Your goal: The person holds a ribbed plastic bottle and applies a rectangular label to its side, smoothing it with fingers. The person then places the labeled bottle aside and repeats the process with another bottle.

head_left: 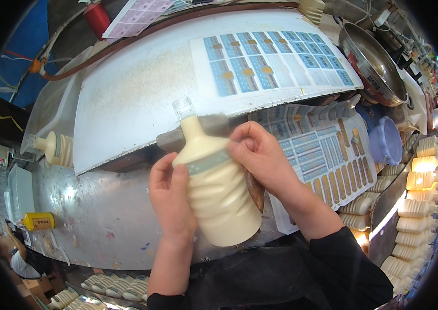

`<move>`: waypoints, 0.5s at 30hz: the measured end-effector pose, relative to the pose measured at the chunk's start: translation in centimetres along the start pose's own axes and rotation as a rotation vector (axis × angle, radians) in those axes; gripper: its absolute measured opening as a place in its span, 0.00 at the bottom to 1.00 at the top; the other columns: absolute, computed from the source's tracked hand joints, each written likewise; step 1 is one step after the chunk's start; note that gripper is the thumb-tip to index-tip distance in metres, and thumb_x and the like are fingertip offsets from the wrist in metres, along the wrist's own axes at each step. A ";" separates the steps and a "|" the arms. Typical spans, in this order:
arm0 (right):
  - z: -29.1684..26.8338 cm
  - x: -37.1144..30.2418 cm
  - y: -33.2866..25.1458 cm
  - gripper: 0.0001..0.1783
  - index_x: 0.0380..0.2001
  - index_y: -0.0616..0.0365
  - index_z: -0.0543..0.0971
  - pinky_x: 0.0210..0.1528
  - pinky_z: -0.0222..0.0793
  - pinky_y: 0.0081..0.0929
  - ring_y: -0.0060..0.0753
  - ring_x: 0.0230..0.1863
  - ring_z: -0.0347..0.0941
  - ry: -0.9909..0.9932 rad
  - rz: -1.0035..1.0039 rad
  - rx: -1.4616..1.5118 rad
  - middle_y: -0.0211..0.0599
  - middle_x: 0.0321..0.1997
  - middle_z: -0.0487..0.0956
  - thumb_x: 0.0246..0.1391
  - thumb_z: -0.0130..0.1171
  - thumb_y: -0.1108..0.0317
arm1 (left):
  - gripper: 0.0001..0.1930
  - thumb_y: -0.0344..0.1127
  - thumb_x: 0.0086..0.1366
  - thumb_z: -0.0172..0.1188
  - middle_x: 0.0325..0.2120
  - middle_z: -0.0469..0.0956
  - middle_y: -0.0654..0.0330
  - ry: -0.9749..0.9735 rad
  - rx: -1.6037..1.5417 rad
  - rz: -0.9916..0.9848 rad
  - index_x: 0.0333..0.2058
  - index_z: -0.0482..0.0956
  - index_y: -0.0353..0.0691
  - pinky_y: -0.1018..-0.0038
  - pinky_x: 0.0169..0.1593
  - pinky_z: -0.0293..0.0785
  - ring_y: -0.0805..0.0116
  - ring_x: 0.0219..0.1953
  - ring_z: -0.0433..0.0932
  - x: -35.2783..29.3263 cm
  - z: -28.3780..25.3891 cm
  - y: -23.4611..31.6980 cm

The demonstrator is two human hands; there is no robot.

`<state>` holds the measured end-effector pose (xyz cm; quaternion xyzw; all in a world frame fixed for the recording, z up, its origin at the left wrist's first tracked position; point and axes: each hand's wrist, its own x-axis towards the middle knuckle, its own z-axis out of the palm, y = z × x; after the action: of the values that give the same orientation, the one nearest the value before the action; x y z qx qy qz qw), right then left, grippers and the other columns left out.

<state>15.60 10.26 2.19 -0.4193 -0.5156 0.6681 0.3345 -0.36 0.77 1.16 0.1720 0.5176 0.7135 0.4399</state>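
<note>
A ridged cream bottle (224, 186) tilts between the two hands, its clear neck (183, 107) pointing away beyond the fingertips. A grey-green strip (206, 163) crosses its shoulder; the left hand (173, 201) is clamped on the bottle's left side by the strip, the right hand (265, 160) on its right. Beyond both hands spreads a white board (136, 103); right of the right hand are a sticker sheet (327, 165) and a purple basin (386, 142); left of the left hand, a yellow container (39, 221).
</note>
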 end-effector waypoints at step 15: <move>-1.1 0.0 -1.0 0.09 0.46 0.58 0.75 0.26 0.61 0.09 0.09 0.24 0.66 -0.023 0.099 0.110 0.22 0.28 0.74 0.69 0.58 0.64 | 0.21 0.29 0.74 0.56 0.54 0.74 0.55 -0.059 -0.069 -0.006 0.63 0.67 0.35 0.71 0.59 0.72 0.70 0.52 0.75 -0.2 -0.7 -0.3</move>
<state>16.66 10.93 3.02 -0.4178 -0.4607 0.7158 0.3176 -0.61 0.19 0.66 0.1762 0.4799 0.7242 0.4628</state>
